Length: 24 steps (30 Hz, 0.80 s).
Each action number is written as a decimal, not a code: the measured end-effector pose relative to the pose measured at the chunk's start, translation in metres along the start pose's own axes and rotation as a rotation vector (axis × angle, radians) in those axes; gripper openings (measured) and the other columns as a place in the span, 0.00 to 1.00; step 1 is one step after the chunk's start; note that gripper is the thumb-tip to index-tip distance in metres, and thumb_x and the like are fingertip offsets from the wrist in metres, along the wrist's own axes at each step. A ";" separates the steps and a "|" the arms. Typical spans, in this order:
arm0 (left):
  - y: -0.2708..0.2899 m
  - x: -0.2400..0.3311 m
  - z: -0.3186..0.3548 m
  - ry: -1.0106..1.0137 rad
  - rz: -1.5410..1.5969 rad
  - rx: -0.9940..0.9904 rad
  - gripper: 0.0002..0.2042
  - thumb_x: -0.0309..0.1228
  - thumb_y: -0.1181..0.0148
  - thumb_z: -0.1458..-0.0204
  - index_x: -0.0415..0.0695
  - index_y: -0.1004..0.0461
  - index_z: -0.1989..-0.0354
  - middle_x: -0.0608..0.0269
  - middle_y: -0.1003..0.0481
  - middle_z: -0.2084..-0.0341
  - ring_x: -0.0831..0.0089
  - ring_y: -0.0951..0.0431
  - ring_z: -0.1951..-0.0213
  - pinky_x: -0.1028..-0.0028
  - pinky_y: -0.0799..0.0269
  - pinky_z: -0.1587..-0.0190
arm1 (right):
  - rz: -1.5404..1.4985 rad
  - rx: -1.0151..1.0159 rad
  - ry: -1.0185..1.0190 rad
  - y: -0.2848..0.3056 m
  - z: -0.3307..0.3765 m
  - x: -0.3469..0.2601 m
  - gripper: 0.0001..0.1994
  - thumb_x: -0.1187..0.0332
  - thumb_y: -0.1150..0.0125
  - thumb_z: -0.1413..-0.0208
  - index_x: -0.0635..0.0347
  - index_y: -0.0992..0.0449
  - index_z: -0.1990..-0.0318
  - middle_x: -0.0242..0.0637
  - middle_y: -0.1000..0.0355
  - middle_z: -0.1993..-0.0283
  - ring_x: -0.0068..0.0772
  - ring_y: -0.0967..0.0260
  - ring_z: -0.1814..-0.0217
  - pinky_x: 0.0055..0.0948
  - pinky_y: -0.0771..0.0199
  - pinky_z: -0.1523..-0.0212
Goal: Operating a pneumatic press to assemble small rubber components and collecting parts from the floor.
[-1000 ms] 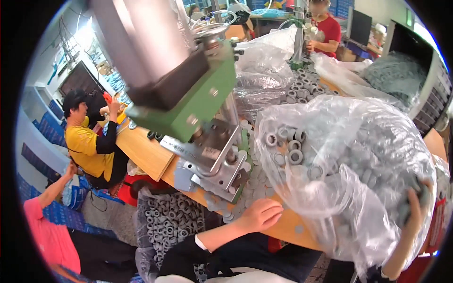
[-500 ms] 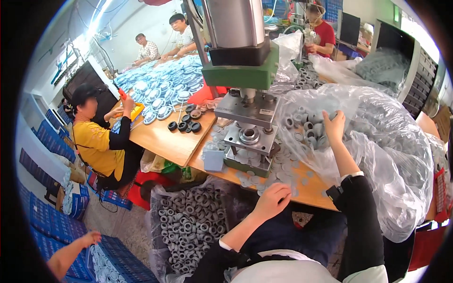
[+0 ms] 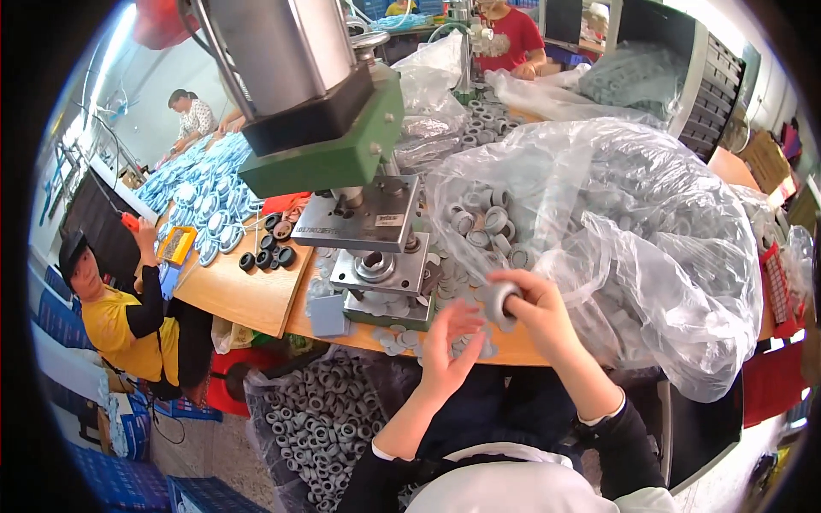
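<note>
My right hand (image 3: pixel 540 315) grips a grey ring-shaped part (image 3: pixel 501 304) over the front edge of the table, thumb and fingers wrapped round its rim. Just left of it, my left hand (image 3: pixel 448 349) has its fingers apart and nothing in them. Ahead and to the left stands a green press (image 3: pixel 321 141) with a steel die (image 3: pixel 376 269) beneath its upper plate. Similar grey rings (image 3: pixel 492 224) lie in the mouth of a clear plastic bag (image 3: pixel 616 197) to the right.
Thin grey discs (image 3: pixel 398 339) are scattered around the press base, beside a blue-grey block (image 3: pixel 328 316). Below the table edge, a lined bin holds many grey rings (image 3: pixel 321 423). Black rings (image 3: pixel 267 254) sit on the wooden table (image 3: pixel 231 295). A person in yellow (image 3: pixel 128 329) works at left.
My right hand has come out of the plastic bag with a grey ring, moving left and nearer. My left hand has opened and moved beside it. The view has turned right.
</note>
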State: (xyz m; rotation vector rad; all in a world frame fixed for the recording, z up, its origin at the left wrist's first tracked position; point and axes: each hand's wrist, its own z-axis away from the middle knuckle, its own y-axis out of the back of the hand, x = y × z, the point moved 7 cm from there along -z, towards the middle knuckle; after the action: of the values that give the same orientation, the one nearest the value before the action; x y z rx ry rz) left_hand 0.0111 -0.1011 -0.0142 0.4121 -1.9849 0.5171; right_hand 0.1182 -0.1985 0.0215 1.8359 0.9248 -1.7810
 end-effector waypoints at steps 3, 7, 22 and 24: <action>-0.014 0.008 -0.004 -0.047 -0.016 -0.131 0.32 0.23 0.33 0.60 0.39 0.40 0.43 0.54 0.37 0.49 0.67 0.26 0.57 0.72 0.27 0.58 | 0.118 0.042 0.070 0.002 0.013 0.006 0.16 0.79 0.50 0.55 0.64 0.26 0.56 0.32 0.30 0.64 0.19 0.35 0.63 0.20 0.35 0.61; -0.036 0.022 0.008 -0.231 -0.525 -0.234 0.34 0.25 0.29 0.66 0.43 0.36 0.45 0.55 0.39 0.47 0.63 0.29 0.52 0.71 0.28 0.58 | 0.335 -0.082 0.154 -0.003 0.023 0.020 0.19 0.78 0.52 0.55 0.63 0.29 0.52 0.37 0.33 0.59 0.30 0.35 0.56 0.25 0.36 0.54; 0.277 0.018 0.306 0.626 -1.512 0.783 0.28 0.39 0.30 0.65 0.39 0.29 0.54 0.45 0.33 0.50 0.54 0.32 0.48 0.67 0.36 0.47 | -0.244 -0.621 -0.029 -0.086 0.037 -0.012 0.15 0.73 0.51 0.45 0.64 0.33 0.50 0.40 0.38 0.46 0.33 0.34 0.48 0.30 0.36 0.51; 0.242 0.069 0.243 0.383 -0.658 0.918 0.17 0.35 0.37 0.53 0.38 0.28 0.57 0.58 0.26 0.60 0.70 0.26 0.57 0.73 0.32 0.52 | -0.194 -0.565 -0.011 -0.063 0.036 0.000 0.15 0.71 0.50 0.45 0.65 0.33 0.50 0.41 0.35 0.48 0.33 0.33 0.50 0.30 0.35 0.52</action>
State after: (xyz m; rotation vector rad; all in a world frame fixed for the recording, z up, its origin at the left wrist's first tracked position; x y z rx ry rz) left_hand -0.3210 -0.0265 -0.0951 1.3545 -1.0476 0.9623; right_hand 0.0485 -0.1801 0.0278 1.4088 1.4635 -1.4247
